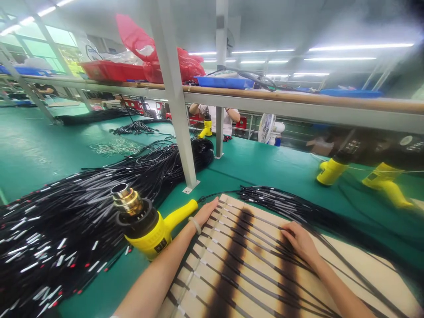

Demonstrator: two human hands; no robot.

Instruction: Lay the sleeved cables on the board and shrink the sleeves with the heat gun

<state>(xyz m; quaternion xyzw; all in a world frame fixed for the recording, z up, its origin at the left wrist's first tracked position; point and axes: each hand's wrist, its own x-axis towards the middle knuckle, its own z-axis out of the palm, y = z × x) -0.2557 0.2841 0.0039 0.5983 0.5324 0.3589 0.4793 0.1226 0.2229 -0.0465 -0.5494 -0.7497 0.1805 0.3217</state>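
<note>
A row of black cables (228, 249) lies side by side across a pale wooden board (265, 216) with two dark scorched bands. My left hand (207, 215) is at the board's far left corner, its fingers closed at the end of the farthest cable; the fingertips are partly hidden. Farther along that same cable, my right hand (300, 240) pinches it between thumb and fingers above the board. White sleeves show on the cables near the slotted left edge. Beside my left forearm, a yellow heat gun (149, 234) stands with its metal nozzle pointing up.
A big heap of black cables (96, 198) covers the green table (258, 163) at left. Another cable bundle (274, 198) lies behind the board. More yellow heat guns (331, 171) stand at right. A metal post (180, 110) carries a shelf with red and blue trays. Across the table is a person (228, 119).
</note>
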